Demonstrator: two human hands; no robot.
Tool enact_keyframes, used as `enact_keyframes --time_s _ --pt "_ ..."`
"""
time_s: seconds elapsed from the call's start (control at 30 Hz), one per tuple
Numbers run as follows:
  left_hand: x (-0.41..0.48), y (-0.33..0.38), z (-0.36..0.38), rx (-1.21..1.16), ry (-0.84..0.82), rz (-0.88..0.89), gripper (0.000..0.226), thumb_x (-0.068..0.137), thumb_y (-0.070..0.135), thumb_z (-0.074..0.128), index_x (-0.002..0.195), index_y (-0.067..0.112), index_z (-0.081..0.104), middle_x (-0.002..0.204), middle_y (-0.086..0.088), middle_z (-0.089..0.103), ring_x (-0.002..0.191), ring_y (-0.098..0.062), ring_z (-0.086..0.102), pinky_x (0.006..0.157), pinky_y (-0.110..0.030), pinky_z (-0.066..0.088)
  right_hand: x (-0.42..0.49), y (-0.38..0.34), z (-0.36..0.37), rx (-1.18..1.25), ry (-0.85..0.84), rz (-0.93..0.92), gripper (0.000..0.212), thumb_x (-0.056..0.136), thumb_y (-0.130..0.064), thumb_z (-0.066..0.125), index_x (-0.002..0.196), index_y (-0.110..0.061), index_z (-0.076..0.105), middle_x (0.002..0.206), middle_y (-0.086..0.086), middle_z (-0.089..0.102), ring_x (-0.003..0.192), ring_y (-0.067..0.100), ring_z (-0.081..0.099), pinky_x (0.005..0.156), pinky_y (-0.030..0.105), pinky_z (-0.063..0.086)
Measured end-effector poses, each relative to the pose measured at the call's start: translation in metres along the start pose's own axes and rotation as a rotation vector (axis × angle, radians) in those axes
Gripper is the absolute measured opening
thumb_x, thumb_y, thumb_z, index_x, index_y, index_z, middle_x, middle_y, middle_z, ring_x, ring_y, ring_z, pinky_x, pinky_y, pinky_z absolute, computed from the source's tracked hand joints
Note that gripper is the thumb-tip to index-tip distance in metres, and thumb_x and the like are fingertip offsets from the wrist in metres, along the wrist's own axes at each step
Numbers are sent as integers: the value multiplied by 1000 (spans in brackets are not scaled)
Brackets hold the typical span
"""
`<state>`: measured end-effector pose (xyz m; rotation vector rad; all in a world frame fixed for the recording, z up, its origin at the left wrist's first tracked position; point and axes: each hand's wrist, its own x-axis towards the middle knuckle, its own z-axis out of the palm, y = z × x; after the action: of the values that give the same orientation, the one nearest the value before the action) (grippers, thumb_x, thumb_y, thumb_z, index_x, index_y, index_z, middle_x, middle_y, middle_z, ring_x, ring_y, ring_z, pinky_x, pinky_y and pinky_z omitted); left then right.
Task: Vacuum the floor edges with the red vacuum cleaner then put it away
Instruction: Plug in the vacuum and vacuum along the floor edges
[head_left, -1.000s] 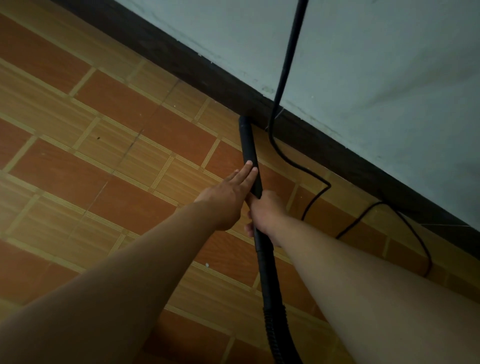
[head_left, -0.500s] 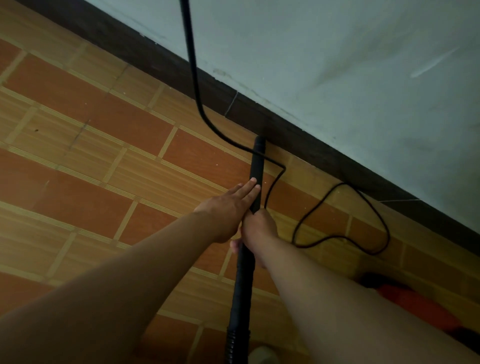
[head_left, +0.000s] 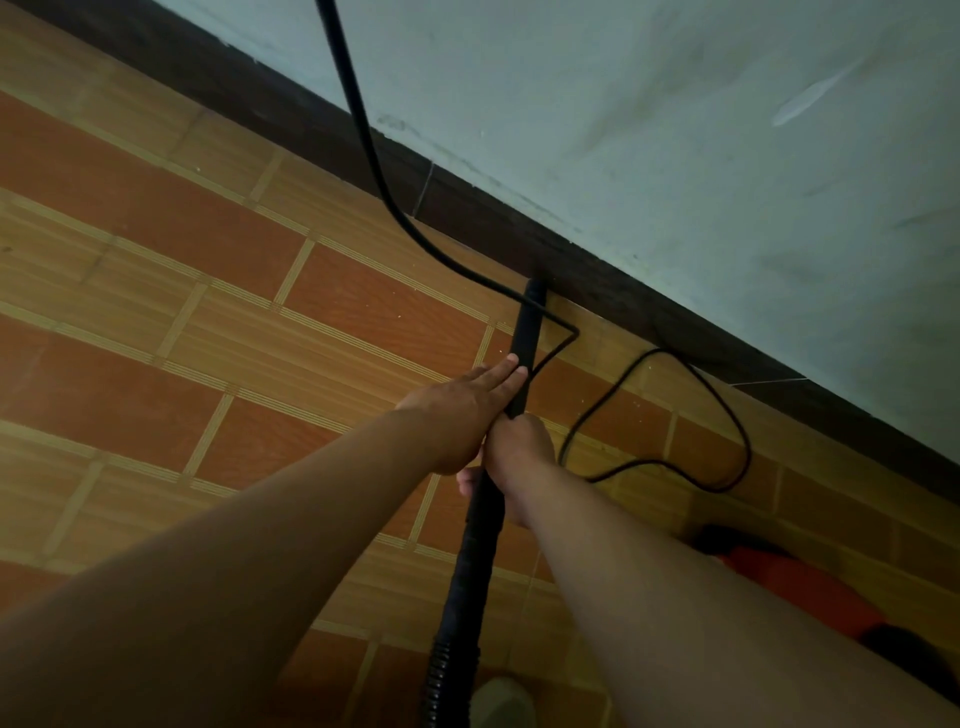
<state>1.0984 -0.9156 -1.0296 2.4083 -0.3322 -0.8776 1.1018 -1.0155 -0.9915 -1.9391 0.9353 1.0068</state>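
Because the job was the floor's edge, the vacuum's black tube (head_left: 525, 338) was held slanting down, its tip at the seam where the floor (head_left: 208, 218) met the dark skirting board (head_left: 649, 306). The right hand (head_left: 519, 452) was wrapped round the tube to steer it. The left hand (head_left: 457, 410) lay just ahead, fingers straight and together along the tube, probably to steady it. The red vacuum body (head_left: 800, 587) sat on the floor behind, near the skirting. The power cord (head_left: 363, 130) crossed the tube near its tip and looped along the edge to the right, where it could snag a sweep. The tiles to the left looked freer.
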Motion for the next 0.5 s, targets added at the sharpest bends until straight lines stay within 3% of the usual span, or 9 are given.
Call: enact_keyframes --time_s 0.23,0.5 --pt "-15 -12 -5 -28 41 -33 109 92 5 65 158 26 -19 164 8 -28 155 -15 -9 122 -43 29 -5 -9 10 -44 -26 -40 24 106 -33 46 115 -13 53 85 15 63 58 31 60 53 37 53" --pt "-50 -63 -13 2 238 -115 106 91 -5 53 156 23 -26 159 9 -38 152 -12 -20 123 -36 27 -24 -38 53 -258 -169 -181 23 106 -38 46 108 -17 53 82 8 59 60 26 61 56 35 54"
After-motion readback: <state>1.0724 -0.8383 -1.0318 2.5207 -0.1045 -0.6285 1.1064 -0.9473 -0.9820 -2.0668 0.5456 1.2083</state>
